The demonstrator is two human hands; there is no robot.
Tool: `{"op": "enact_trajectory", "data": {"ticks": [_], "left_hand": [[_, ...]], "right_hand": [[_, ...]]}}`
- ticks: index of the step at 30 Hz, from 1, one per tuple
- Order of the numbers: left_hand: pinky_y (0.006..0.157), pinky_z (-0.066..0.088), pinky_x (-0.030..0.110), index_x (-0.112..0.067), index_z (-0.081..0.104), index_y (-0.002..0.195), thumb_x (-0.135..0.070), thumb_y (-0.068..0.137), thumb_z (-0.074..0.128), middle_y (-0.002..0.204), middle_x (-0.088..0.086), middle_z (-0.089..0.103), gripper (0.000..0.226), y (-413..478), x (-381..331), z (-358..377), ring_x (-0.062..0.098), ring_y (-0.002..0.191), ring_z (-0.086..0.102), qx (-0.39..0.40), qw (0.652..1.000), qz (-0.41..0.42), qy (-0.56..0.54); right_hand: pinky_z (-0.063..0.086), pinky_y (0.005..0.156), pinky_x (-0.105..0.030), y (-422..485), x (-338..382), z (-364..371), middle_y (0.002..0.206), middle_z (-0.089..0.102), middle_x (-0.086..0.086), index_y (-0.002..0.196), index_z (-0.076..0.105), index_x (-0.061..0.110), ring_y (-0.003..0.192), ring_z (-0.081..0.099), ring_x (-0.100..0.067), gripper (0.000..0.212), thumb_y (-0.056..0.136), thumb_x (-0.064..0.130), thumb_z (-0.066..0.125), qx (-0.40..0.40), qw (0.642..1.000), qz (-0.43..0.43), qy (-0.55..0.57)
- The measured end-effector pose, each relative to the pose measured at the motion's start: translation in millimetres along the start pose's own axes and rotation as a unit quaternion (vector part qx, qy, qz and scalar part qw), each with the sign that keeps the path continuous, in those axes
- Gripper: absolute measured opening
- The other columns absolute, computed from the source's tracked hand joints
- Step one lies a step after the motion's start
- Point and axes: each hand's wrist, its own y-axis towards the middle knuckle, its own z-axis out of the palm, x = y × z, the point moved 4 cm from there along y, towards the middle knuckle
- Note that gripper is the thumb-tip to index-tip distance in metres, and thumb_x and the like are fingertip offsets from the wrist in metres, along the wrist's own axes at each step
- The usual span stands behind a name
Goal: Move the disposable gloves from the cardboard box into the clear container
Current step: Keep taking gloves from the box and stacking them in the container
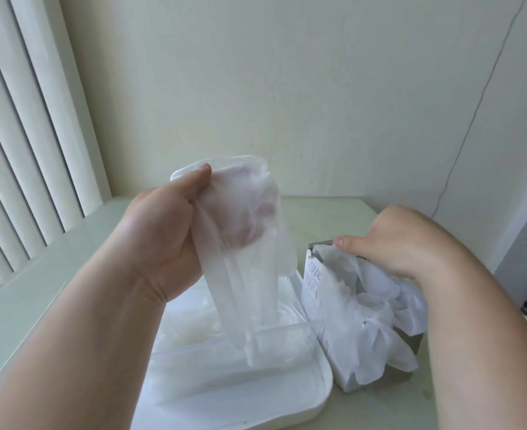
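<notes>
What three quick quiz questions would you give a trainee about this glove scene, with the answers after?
1. True or false: the left hand holds gloves above the container.
2. The right hand rests on: A the box, B the wall, C the container.
3. Short answer: is the box empty?

Key: 1 true. 2 A. 3 no, gloves fill it.

Head cam, close, fwd-down

Small print on cardboard box (315, 276) illegible.
</notes>
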Motion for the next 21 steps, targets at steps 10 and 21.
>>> {"op": "enact_trajectory", "data": {"ticks": [10, 21], "left_hand": [[0.068, 0.061, 0.045, 0.0, 0.067, 0.119, -0.025, 0.105, 0.042, 0.11, 0.021, 0.073, 0.039, 1, 8, 2, 0.038, 0.096, 0.073, -0.029, 0.999, -0.012, 0.025], [0.072, 0.062, 0.044, -0.003, 0.069, 0.117, -0.027, 0.106, 0.039, 0.106, 0.019, 0.075, 0.04, 6, 17, 1, 0.035, 0.093, 0.074, -0.042, 0.998, -0.021, 0.05]], "right_hand": [[0.048, 0.056, -0.031, 9, -4, 0, 0.06, 0.065, -0.002, 0.058, 0.066, 0.017, 0.06, 0.06, -0.03, 0.02, 0.078, 0.018, 0.069, -0.082, 0.996, -0.014, 0.031], [0.027, 0.049, -0.029, -1, 3, -4, 0.05, 0.039, -0.003, 0.058, 0.047, 0.009, 0.049, 0.036, -0.024, 0.05, 0.08, 0.044, 0.075, -0.011, 0.999, -0.03, 0.004]]}}
